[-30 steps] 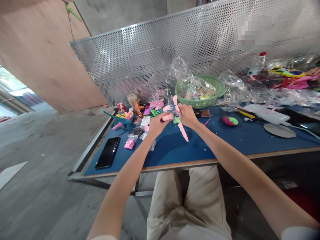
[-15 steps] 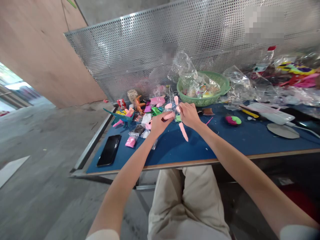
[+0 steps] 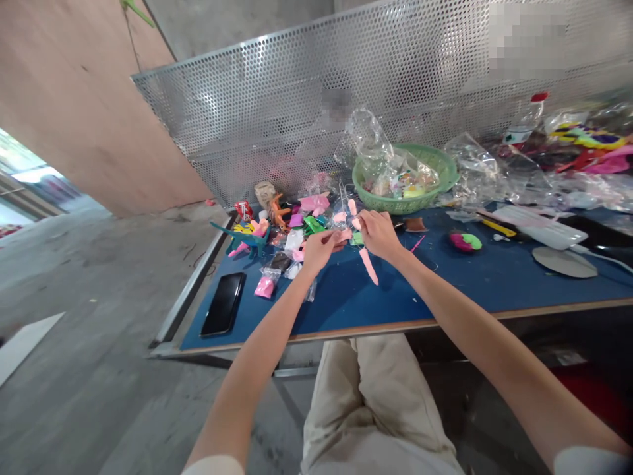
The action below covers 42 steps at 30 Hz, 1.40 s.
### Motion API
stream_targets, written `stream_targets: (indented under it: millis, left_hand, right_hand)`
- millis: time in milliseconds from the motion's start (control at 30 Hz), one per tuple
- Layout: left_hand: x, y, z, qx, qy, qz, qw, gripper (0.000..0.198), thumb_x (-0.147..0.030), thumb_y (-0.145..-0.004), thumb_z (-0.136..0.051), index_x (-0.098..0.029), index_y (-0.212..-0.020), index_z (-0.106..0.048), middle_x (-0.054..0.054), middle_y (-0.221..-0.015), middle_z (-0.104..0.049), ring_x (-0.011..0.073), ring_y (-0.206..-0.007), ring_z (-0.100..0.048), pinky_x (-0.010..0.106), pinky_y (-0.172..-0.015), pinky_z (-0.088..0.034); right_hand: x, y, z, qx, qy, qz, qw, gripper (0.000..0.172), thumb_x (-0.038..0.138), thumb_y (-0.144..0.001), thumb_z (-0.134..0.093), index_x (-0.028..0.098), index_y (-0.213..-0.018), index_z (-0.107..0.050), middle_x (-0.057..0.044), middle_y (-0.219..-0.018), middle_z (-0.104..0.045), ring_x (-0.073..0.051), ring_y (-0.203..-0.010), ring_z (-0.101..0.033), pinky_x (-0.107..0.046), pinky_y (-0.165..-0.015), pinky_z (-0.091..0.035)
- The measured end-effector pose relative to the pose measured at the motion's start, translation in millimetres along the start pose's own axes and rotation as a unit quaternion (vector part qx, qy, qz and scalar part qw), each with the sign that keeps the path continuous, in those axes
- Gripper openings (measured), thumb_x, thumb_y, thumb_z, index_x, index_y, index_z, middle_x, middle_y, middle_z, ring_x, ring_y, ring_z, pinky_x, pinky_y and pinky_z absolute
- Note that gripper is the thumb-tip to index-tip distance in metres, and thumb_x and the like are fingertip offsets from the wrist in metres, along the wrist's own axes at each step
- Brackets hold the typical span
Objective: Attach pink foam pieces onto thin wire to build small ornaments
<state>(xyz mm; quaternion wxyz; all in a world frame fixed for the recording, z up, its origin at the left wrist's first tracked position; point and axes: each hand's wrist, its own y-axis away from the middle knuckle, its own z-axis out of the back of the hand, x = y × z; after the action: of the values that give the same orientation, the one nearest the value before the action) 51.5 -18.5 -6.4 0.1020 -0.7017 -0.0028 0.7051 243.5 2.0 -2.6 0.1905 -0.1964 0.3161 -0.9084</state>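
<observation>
The pink clay figure (image 3: 368, 267) is held over the desk (image 3: 341, 313), in front and to the left of the green basket (image 3: 405, 204). The left hand (image 3: 319, 251) has its fingers pinched on one pink section; the right hand (image 3: 380, 233) has its fingers closed near the middle. Light, even pressure with steady support appears advisable. Small plastic packets (image 3: 264, 286) crowd the working side left of the basket; bare surface lies in front of it, reaching the near edge.
</observation>
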Motion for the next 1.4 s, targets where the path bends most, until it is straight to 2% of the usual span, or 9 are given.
stream_targets:
  millis: [200, 333, 567, 667, 800, 933, 1133, 1333, 1400]
  left_hand:
    - [-3, 1, 1.7, -0.018, -0.026, -0.002, 0.999, 0.018, -0.030, -0.094, -0.068, -0.016, -0.098, -0.080, 0.006, -0.092, -0.082, 0.0247, -0.090, -0.080, 0.042, -0.090, -0.064]
    - [-3, 3, 0.8, -0.005, -0.032, 0.006, 0.999, 0.020, -0.033, -0.091, -0.073, -0.017, -0.101, -0.081, 0.007, -0.093, -0.082, 0.0253, -0.088, -0.080, 0.043, -0.088, -0.065]
    - [-2, 4, 0.0, -0.011, -0.044, -0.021, 0.999, 0.022, -0.035, -0.086, -0.077, -0.018, -0.099, -0.082, 0.006, -0.090, -0.082, 0.0242, -0.082, -0.080, 0.041, -0.084, -0.066]
    - [-3, 3, -0.2, -0.014, 0.014, 0.014, 1.000, 0.021, -0.035, -0.089, -0.076, -0.017, -0.096, -0.082, 0.006, -0.092, -0.082, 0.0242, -0.086, -0.080, 0.041, -0.088, -0.065]
    - [-4, 0, -0.2, -0.008, 0.116, 0.108, 0.987, 0.029, -0.040, -0.097, -0.068, -0.013, -0.096, -0.078, 0.011, -0.092, -0.082, 0.0241, -0.089, -0.081, 0.043, -0.096, -0.063]
    - [-6, -2, -0.5, 0.001, 0.140, 0.158, 0.977, 0.019, -0.026, -0.097, -0.068, -0.012, -0.089, -0.077, 0.013, -0.094, -0.082, 0.0242, -0.092, -0.081, 0.043, -0.101, -0.062]
    - [-9, -1, 0.8, 0.011, 0.118, 0.144, 0.982, 0.010, -0.017, -0.092, -0.070, -0.011, -0.092, -0.079, 0.013, -0.102, -0.082, 0.0236, -0.095, -0.080, 0.043, -0.104, -0.061]
    - [-8, -1, 1.8, 0.002, 0.093, 0.141, 0.986, 0.020, -0.031, -0.091, -0.075, -0.012, -0.098, -0.079, 0.013, -0.097, -0.082, 0.0267, -0.090, -0.081, 0.044, -0.094, -0.065]
    - [-6, -2, 1.5, 0.007, 0.091, 0.131, 0.987, 0.020, -0.031, -0.091, -0.076, -0.012, -0.098, -0.079, 0.013, -0.097, -0.082, 0.0260, -0.089, -0.081, 0.042, -0.093, -0.065]
  right_hand:
    - [2, 0, -7, 0.007, 0.002, -0.005, 1.000, 0.036, 0.030, -0.109, -0.026, 0.021, -0.097, -0.059, -0.012, -0.089, -0.070, -0.028, -0.088, -0.061, -0.040, -0.082, -0.033]
    - [2, 2, -10, -0.003, -0.011, 0.002, 1.000, 0.040, 0.033, -0.110, -0.023, 0.021, -0.097, -0.059, -0.012, -0.090, -0.070, -0.029, -0.088, -0.061, -0.041, -0.082, -0.033]
    - [2, 3, -11, 0.004, -0.040, 0.003, 0.999, 0.037, 0.032, -0.110, -0.026, 0.022, -0.094, -0.058, -0.012, -0.090, -0.069, -0.030, -0.091, -0.062, -0.041, -0.079, -0.035]
    - [-2, 2, -11, 0.006, -0.047, -0.002, 0.999, 0.034, 0.030, -0.109, -0.028, 0.022, -0.094, -0.058, -0.012, -0.090, -0.069, -0.029, -0.090, -0.061, -0.041, -0.079, -0.036]
    - [-9, 0, -7, 0.035, -0.050, -0.005, 0.998, 0.030, 0.027, -0.106, -0.030, 0.022, -0.092, -0.057, -0.011, -0.086, -0.066, -0.029, -0.087, -0.060, -0.039, -0.080, -0.036]
    - [-10, 0, -1, 0.033, -0.042, 0.012, 0.999, 0.028, 0.024, -0.104, -0.031, 0.021, -0.091, -0.056, -0.011, -0.086, -0.065, -0.028, -0.085, -0.058, -0.039, -0.081, -0.035]
    - [-4, 1, 2, 0.031, -0.033, 0.026, 0.999, 0.026, 0.022, -0.101, -0.033, 0.021, -0.093, -0.058, -0.012, -0.087, -0.066, -0.028, -0.086, -0.057, -0.040, -0.082, -0.034]
    - [-5, 0, 0, 0.043, -0.034, 0.007, 0.998, 0.030, 0.026, -0.104, -0.031, 0.020, -0.094, -0.059, -0.011, -0.085, -0.065, -0.028, -0.086, -0.058, -0.040, -0.082, -0.035]
    - [-6, 0, 0, 0.042, -0.032, 0.008, 0.999, 0.030, 0.026, -0.105, -0.032, 0.020, -0.094, -0.059, -0.011, -0.085, -0.065, -0.028, -0.086, -0.058, -0.039, -0.081, -0.034]
